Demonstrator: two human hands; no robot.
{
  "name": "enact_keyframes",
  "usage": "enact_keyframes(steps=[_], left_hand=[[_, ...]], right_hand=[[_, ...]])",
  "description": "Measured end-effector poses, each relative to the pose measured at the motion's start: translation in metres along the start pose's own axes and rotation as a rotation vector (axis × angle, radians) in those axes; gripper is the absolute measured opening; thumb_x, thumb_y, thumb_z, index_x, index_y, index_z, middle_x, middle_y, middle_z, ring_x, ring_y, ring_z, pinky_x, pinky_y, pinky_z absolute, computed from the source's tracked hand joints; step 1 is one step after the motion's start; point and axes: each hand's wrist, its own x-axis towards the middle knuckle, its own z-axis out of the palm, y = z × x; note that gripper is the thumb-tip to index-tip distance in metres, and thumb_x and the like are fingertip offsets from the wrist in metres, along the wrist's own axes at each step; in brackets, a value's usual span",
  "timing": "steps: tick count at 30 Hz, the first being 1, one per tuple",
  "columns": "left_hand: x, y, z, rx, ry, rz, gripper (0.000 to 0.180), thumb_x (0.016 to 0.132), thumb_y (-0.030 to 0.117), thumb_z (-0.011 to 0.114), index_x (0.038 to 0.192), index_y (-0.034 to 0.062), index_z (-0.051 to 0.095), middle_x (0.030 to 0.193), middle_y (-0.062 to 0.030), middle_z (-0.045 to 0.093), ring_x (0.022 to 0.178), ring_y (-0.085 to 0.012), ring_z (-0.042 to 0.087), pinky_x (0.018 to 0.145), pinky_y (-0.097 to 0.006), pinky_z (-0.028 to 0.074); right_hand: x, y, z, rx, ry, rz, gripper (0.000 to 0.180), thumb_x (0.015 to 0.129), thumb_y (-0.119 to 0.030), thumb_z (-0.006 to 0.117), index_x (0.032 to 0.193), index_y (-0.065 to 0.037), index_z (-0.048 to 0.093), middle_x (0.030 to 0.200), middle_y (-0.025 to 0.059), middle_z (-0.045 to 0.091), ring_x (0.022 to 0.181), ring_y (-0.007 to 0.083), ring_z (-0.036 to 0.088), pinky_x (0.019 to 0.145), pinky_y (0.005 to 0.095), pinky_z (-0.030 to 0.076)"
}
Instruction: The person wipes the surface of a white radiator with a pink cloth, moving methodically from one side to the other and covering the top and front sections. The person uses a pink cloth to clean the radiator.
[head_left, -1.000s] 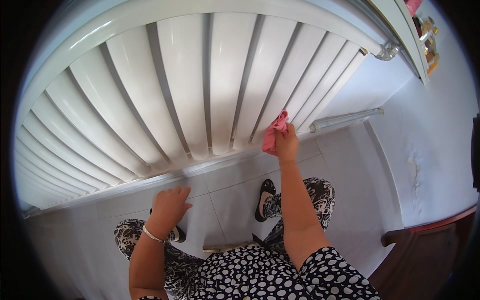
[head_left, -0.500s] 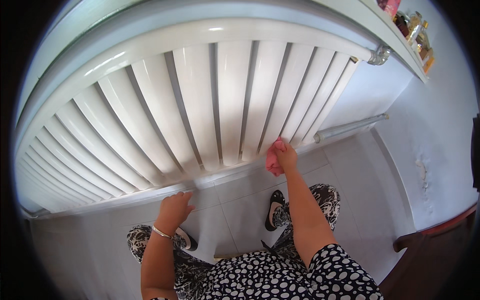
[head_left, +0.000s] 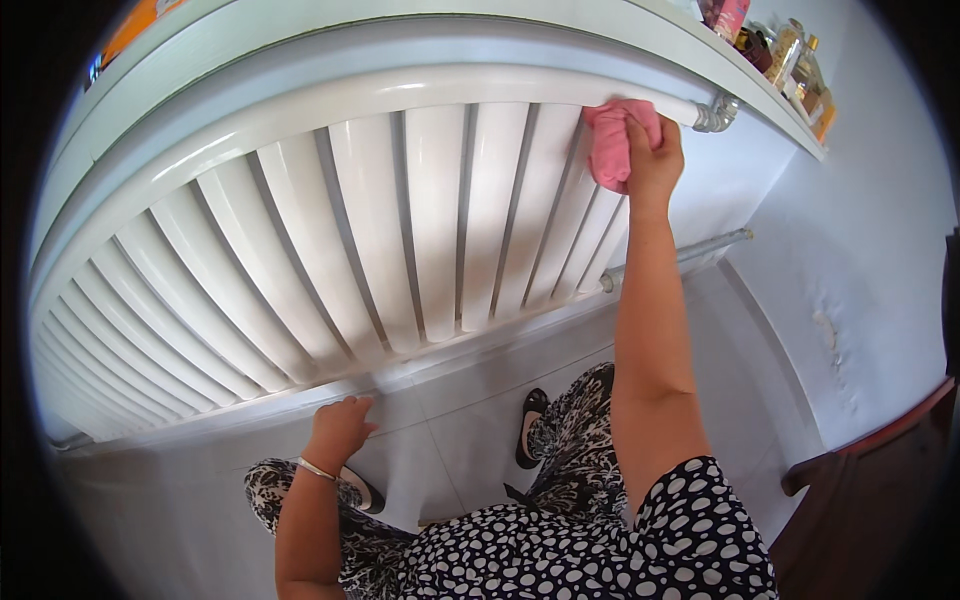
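I held a pink cloth [head_left: 612, 150] in my right grip [head_left: 656, 165], fingers and thumb closed on the bunched fabric. It was at the upper right corner of the white radiator [head_left: 435, 215], up against the underside of the top rail and over the upper ends of the last columns, just short of the metal elbow fitting [head_left: 716, 113]. The cloth's long axis ran roughly with those columns: its spread top edge pointed up at the rail, and a thick, rounded fold hung toward the radiator's bottom edge, leaning slightly left. My right arm stretched up past the radiator's right end.

My left grip [head_left: 340, 428] was loose and partly open, thumb apart from the gently bent fingers, near the middle of the radiator's bottom edge and over the tiled floor [head_left: 412, 455]. A silver bangle [head_left: 318, 468] circled that wrist.

Above the radiator ran a white ledge [head_left: 200, 65]; near its right end stood a glass jar [head_left: 786, 52] beside a gold-capped bottle [head_left: 807, 66]. From the radiator's lower right corner a metal pipe [head_left: 685, 255] led toward the right wall [head_left: 860, 250]. Dark reddish wooden furniture [head_left: 875, 490] stood at my right.
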Motion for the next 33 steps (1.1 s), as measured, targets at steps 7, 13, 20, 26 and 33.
enact_keyframes(steps=[7,13,20,26,33], left_hand=[[-0.004,-0.001,0.001,-0.006,0.071,0.051,0.031,0.077,0.029,0.071,0.098,0.011,0.057,0.09,-0.0089,0.063,0.08,-0.0297,0.065,0.069,-0.042,0.051],[-0.002,0.014,-0.013,0.008,0.017,0.063,0.041,0.077,0.027,0.071,0.112,0.0113,0.057,0.093,-0.0096,0.063,0.084,-0.0305,0.063,0.071,-0.042,0.05],[-0.005,0.025,-0.015,0.006,0.019,0.114,0.042,0.076,0.025,0.071,0.114,0.012,0.057,0.091,-0.0087,0.063,0.083,-0.0293,0.063,0.071,-0.041,0.049],[-0.002,0.021,-0.013,-0.012,-0.023,0.074,0.042,0.076,0.025,0.071,0.114,0.0131,0.057,0.09,-0.0082,0.062,0.083,-0.0295,0.062,0.071,-0.041,0.049],[0.001,0.015,-0.009,-0.019,-0.026,0.06,0.042,0.078,0.025,0.07,0.115,0.012,0.056,0.093,-0.0091,0.063,0.085,-0.0304,0.062,0.072,-0.042,0.049]], right_hand=[[-0.015,0.034,-0.019,0.153,0.078,0.138,0.027,0.083,-0.016,0.073,0.1,0.001,0.061,0.095,0.0069,0.064,0.084,0.0149,0.057,0.079,0.0275,0.048],[-0.043,0.049,-0.019,-0.2,-0.294,0.164,0.023,0.08,-0.016,0.072,0.096,-0.003,0.06,0.083,0.0149,0.066,0.074,0.0265,0.062,0.07,0.0335,0.049],[-0.115,0.096,-0.044,-0.318,-0.5,0.257,0.025,0.081,-0.017,0.067,0.101,-0.003,0.06,0.087,0.0187,0.064,0.082,0.0374,0.062,0.071,0.0392,0.048],[-0.198,0.128,-0.062,-0.449,-0.656,0.531,0.037,0.082,-0.025,0.067,0.115,-0.009,0.06,0.101,0.0195,0.065,0.093,0.038,0.062,0.077,0.0423,0.049],[-0.271,0.191,-0.074,-0.587,-0.816,0.685,0.034,0.078,-0.028,0.07,0.104,-0.009,0.064,0.092,0.0183,0.068,0.088,0.0341,0.065,0.074,0.041,0.049]])
